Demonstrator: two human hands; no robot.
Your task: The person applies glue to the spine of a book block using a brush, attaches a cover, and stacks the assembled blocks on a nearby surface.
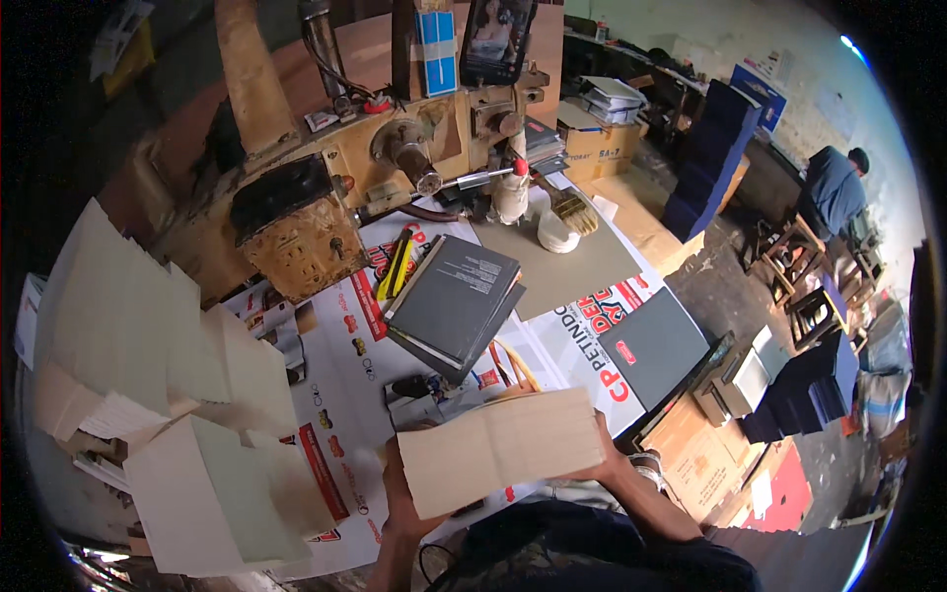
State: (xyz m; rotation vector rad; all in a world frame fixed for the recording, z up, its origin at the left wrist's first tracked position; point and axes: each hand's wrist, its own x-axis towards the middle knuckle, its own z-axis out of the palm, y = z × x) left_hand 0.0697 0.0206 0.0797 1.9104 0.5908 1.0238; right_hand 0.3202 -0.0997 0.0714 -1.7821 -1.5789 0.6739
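Between my two hands is a thick cream paper block (pixel 503 449), held up over the near edge of the table. My left hand (pixel 400 488) grips its left end, and my right hand (pixel 604 459) grips its right end; the block hides most of the fingers. Beyond it lie dark grey book covers (pixel 454 296) in a small pile, with a yellow-and-black cutter knife (pixel 397 264) beside them. Another dark grey cover (pixel 651 347) lies flat to the right. Tall stacks of cream paper blocks (pixel 207 493) stand at the left.
A worn beige machine (pixel 301 232) spans the far side, with a phone (pixel 498 39) propped on it. A brush (pixel 572 212) rests over a white pot (pixel 557 237). Dark blue stacks (pixel 715 163) stand at right. Another person (pixel 834 192) bends near stools further back.
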